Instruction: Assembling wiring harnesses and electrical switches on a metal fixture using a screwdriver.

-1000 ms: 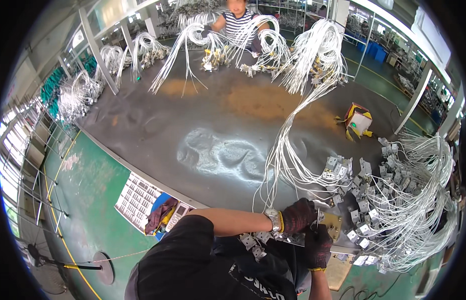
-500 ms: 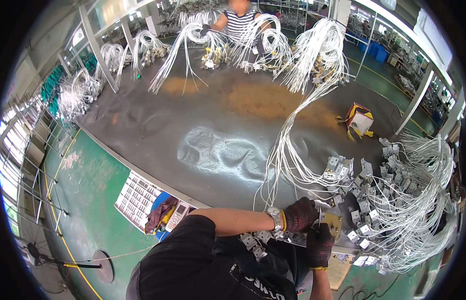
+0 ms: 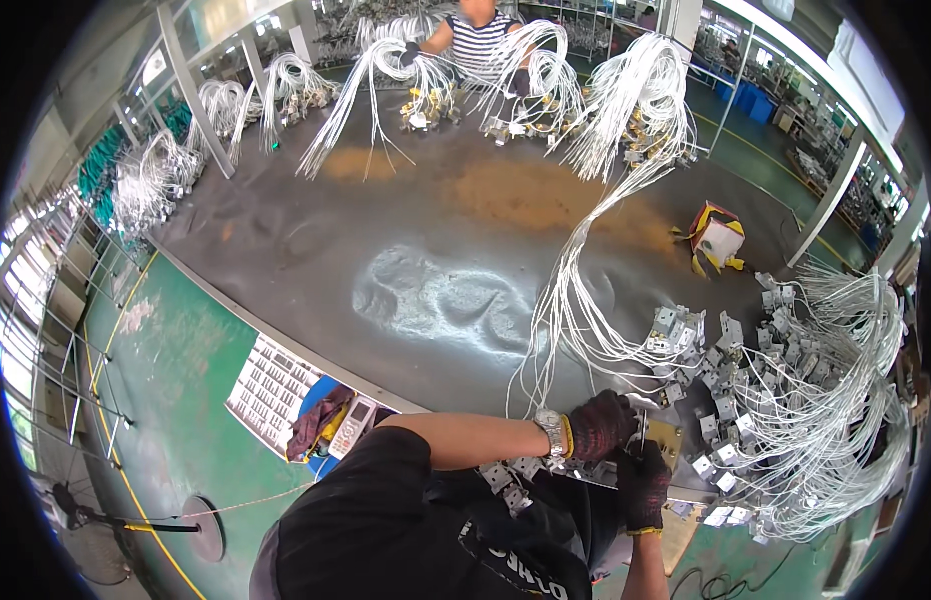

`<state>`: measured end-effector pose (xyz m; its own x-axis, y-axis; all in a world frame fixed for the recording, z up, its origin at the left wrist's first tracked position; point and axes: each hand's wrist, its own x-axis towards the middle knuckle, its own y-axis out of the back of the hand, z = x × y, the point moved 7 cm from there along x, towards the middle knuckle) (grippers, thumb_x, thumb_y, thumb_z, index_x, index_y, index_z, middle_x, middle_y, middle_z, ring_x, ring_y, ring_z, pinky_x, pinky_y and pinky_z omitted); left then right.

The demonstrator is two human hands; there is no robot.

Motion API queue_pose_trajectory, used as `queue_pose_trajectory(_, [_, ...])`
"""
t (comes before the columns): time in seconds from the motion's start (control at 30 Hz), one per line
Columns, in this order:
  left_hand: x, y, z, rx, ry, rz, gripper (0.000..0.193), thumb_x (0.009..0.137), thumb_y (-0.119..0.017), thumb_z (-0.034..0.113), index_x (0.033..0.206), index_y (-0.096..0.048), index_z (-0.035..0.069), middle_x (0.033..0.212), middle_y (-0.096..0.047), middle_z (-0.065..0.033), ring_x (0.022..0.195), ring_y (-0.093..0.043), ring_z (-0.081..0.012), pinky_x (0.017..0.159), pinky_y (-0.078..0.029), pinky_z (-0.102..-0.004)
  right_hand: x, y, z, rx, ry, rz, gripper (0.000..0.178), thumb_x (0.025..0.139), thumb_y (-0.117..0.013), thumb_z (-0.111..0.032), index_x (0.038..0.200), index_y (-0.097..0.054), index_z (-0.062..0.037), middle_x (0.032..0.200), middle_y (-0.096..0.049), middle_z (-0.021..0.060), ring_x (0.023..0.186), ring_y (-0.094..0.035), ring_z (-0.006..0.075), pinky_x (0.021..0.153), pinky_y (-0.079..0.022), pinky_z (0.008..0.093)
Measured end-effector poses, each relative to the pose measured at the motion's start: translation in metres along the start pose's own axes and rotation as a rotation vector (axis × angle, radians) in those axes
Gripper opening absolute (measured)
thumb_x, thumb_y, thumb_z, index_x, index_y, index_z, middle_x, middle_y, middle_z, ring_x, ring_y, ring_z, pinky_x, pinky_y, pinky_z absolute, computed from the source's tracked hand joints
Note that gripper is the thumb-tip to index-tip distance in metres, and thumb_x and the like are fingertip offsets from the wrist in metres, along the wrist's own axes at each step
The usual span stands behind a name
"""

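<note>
Both hands wear dark red-and-black knit gloves and meet at the table's near edge. My left hand (image 3: 599, 427) is closed, its fingertips at a small shiny metal piece (image 3: 642, 424) whose kind is too small to tell. Just below it my right hand (image 3: 643, 490) is closed, fingers bent toward the same spot; what it grips is hidden. Beside both hands lies a flat brass-coloured plate (image 3: 666, 442). A bundle of white cables (image 3: 576, 300) runs over the table toward my left hand, ending among metal brackets (image 3: 676, 335).
A big heap of brackets with white cables (image 3: 836, 400) fills the right side. A red-and-white box with yellow tape (image 3: 721, 240) stands beyond it. Across the grey table (image 3: 286, 250), a person in a striped top (image 3: 478, 45) handles cable coils. A white tray (image 3: 271, 390) sits at left.
My hands stay nearly in place, with the right one shifting slightly. Across the table, the person's hand has come down beside a cable coil. The view has tilted a little.
</note>
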<state>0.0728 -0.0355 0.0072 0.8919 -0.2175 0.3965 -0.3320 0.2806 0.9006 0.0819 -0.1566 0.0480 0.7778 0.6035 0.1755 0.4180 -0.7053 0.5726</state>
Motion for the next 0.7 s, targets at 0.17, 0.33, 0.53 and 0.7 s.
queue_pose_trajectory(0.17, [0.001,-0.010,0.002,0.011,0.026,-0.044,0.038,0.073,-0.076,0.038,0.100,-0.069,0.012,0.095,-0.068,-0.0082,0.096,-0.065,-0.0296,0.078,-0.051,-0.0422,-0.004,0.000,0.026,0.091,-0.122,-0.085,0.013,0.088,-0.068,-0.004,0.101,-0.064,-0.0056,0.076,-0.065,0.0081,0.065,-0.062,0.0164,0.060,-0.048,0.0327])
queue_pose_trajectory(0.33, [0.002,-0.004,0.003,-0.054,0.058,-0.131,0.038,0.072,-0.078,0.039,0.097,-0.070,0.012,0.096,-0.069,-0.0068,0.096,-0.065,-0.0289,0.079,-0.050,-0.0431,-0.009,-0.002,0.042,0.147,-0.180,-0.177,0.022,0.088,-0.060,0.001,0.108,-0.060,-0.0080,0.069,-0.059,-0.0001,0.055,-0.054,0.0068,0.048,-0.042,0.0261])
queue_pose_trajectory(0.53, [0.005,0.009,0.005,-0.033,0.064,-0.164,0.039,0.071,-0.079,0.039,0.095,-0.070,0.010,0.094,-0.068,-0.0074,0.095,-0.064,-0.0281,0.077,-0.049,-0.0433,-0.006,-0.001,0.036,0.172,-0.200,-0.184,0.023,0.088,-0.061,0.002,0.110,-0.060,-0.0074,0.068,-0.058,-0.0001,0.052,-0.053,0.0072,0.047,-0.043,0.0267])
queue_pose_trajectory(0.7, [0.002,0.014,0.004,-0.028,0.067,-0.075,0.037,0.071,-0.078,0.038,0.094,-0.070,0.010,0.092,-0.068,-0.0074,0.092,-0.064,-0.0286,0.075,-0.049,-0.0438,-0.005,0.001,0.019,0.262,-0.357,-0.180,0.021,0.087,-0.063,-0.001,0.107,-0.063,-0.0072,0.066,-0.061,0.0015,0.053,-0.056,0.0092,0.047,-0.043,0.0273])
